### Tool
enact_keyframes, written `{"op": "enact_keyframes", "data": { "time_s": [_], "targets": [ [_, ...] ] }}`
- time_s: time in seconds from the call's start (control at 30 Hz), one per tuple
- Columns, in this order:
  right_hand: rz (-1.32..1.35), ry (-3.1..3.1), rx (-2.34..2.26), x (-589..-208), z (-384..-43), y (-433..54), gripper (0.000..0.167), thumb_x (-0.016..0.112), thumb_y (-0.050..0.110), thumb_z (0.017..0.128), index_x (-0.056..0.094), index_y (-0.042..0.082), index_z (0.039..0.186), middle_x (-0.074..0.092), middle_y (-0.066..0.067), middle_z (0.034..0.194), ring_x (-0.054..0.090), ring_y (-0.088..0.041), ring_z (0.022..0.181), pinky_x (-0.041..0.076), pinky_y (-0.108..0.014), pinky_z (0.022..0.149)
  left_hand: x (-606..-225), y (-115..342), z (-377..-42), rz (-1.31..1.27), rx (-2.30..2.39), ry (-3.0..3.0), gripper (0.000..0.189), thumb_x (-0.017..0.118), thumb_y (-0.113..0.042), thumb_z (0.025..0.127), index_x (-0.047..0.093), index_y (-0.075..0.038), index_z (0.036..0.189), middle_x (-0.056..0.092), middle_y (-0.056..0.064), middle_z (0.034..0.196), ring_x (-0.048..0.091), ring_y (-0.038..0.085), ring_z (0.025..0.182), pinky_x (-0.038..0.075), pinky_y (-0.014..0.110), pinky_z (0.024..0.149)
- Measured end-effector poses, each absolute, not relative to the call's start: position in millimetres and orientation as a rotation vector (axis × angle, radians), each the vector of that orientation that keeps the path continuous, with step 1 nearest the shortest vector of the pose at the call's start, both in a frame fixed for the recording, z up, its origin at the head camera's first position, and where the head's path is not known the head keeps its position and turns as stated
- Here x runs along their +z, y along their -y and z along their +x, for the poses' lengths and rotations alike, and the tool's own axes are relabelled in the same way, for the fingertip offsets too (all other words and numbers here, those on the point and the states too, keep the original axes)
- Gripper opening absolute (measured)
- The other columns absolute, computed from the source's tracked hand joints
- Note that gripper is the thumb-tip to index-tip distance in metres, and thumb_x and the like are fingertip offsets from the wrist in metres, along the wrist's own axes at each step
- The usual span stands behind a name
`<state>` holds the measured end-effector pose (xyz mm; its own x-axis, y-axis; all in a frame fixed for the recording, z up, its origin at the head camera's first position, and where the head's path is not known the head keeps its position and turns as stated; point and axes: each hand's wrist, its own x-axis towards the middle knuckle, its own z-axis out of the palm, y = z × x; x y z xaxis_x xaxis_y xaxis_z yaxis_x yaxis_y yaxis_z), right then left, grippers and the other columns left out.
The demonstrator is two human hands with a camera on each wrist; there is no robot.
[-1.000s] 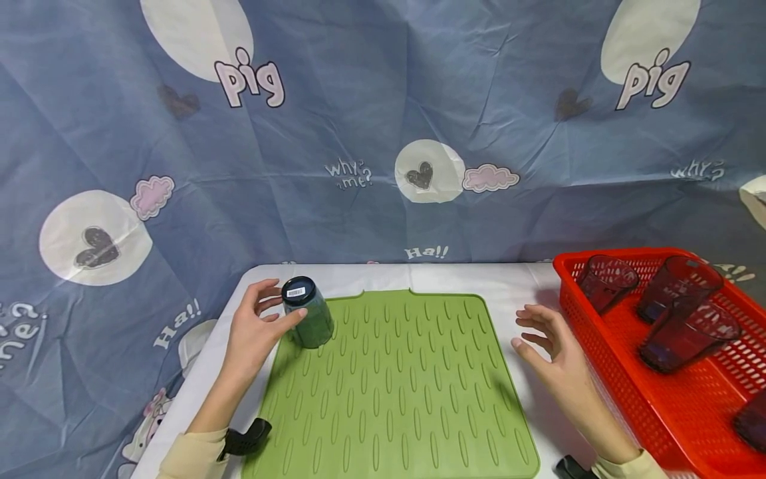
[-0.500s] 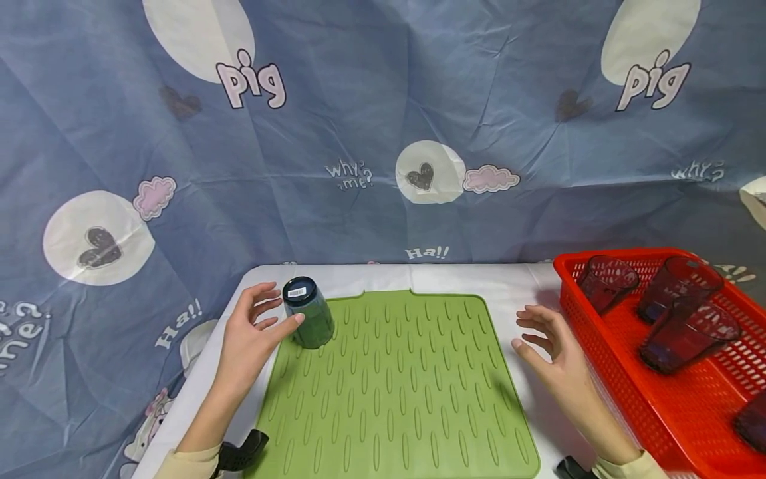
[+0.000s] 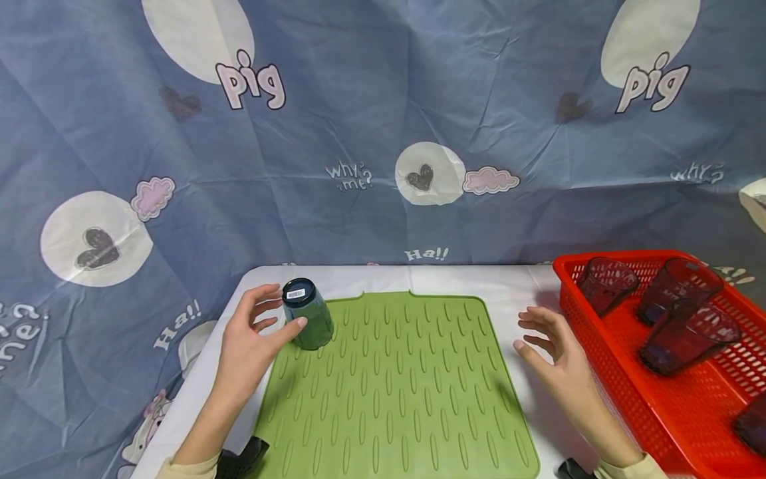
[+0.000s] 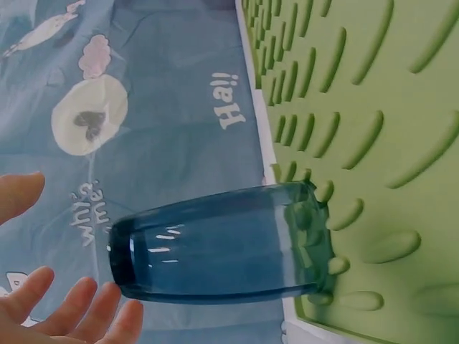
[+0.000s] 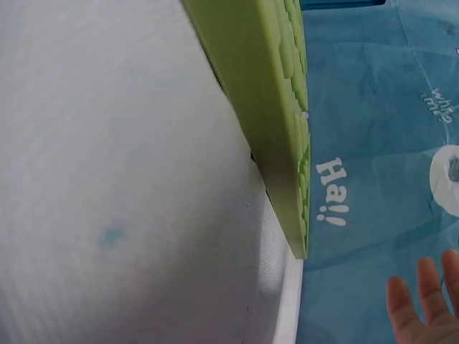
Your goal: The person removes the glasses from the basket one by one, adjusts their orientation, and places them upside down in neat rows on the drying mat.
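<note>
A blue drinking glass point(image 3: 314, 326) stands upside down on the back left corner of a green ridged mat point(image 3: 389, 386), a barcode label on its upturned base. Around it, but seemingly not gripping, my left hand point(image 3: 248, 342) has its fingers spread on the left and its thumb in front. In the left wrist view the fingertips point(image 4: 82, 294) are close by the glass's base, and the thumb stands well off it. My right hand point(image 3: 553, 346) hovers between the mat and a red basket point(image 3: 622, 399), loosely bent and holding nothing.
Several dark-looking glasses lie or lean in the red basket at the right, such as one glass point(image 3: 607, 283) in its back left corner. A white cloth point(image 3: 443, 276) covers the table. Behind hangs a blue printed curtain point(image 3: 359, 100).
My left hand has drawn back slightly to the left and its thumb lies a little lower on the glass's front side. The glass stays put. My right hand is nearly still.
</note>
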<state>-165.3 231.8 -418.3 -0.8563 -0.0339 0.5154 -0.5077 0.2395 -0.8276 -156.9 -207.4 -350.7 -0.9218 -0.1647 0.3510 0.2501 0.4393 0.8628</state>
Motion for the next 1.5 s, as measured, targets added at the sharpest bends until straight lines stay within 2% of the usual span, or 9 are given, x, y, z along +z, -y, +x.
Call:
{"op": "enact_keyframes", "data": {
  "time_s": [0.27, 0.53, 0.67, 1.1, 1.5],
  "targets": [
    [0.493, 2.129, 1.652, -417.1, -163.7, -234.6, 0.056, 0.066, -0.012, 0.087, 0.045, -0.002, 0.137, 0.054, -0.014, 0.126, 0.054, -0.025, 0.116, 0.047, -0.023, 0.094, -349.8, 193.3, -150.0, -0.363, -1.608, 2.253, 0.057, 0.078, -0.006, 0.084, 0.051, -0.006, 0.134, 0.055, 0.009, 0.128, 0.053, 0.021, 0.117, 0.047, 0.027, 0.095],
    [0.487, 2.122, 1.656, -416.1, -162.6, -236.2, 0.055, 0.065, -0.013, 0.087, 0.045, -0.002, 0.137, 0.053, -0.018, 0.126, 0.054, -0.024, 0.115, 0.047, -0.023, 0.094, -353.7, 174.7, -148.8, -0.578, -1.738, 2.276, 0.058, 0.078, -0.002, 0.083, 0.052, -0.012, 0.134, 0.056, 0.003, 0.129, 0.054, 0.025, 0.119, 0.048, 0.03, 0.097],
    [0.487, 2.127, 1.654, -416.2, -161.6, -236.7, 0.056, 0.066, -0.013, 0.087, 0.045, -0.002, 0.137, 0.054, -0.015, 0.127, 0.054, -0.025, 0.116, 0.047, -0.024, 0.094, -357.8, 165.7, -148.6, -0.623, -1.775, 2.333, 0.057, 0.079, -0.006, 0.083, 0.053, -0.019, 0.133, 0.056, 0.0, 0.13, 0.053, 0.023, 0.121, 0.048, 0.033, 0.098],
    [0.511, 2.128, 1.649, -412.4, -157.8, -233.9, 0.057, 0.066, -0.014, 0.085, 0.046, -0.002, 0.137, 0.054, -0.016, 0.127, 0.054, -0.025, 0.116, 0.047, -0.025, 0.094, -378.3, 142.6, -150.7, -0.745, -1.919, 2.427, 0.061, 0.081, -0.011, 0.082, 0.052, -0.02, 0.134, 0.057, 0.003, 0.129, 0.053, 0.022, 0.123, 0.047, 0.041, 0.1],
    [0.647, 2.212, 1.618, -394.9, -151.9, -220.9, 0.057, 0.07, -0.01, 0.084, 0.049, 0.005, 0.136, 0.054, -0.009, 0.129, 0.053, -0.022, 0.117, 0.047, -0.026, 0.097, -396.0, 141.6, -153.4, -0.813, -2.031, 2.488, 0.064, 0.08, -0.006, 0.081, 0.05, -0.019, 0.136, 0.053, 0.005, 0.133, 0.048, 0.036, 0.126, 0.044, 0.05, 0.102]
  ]
}}
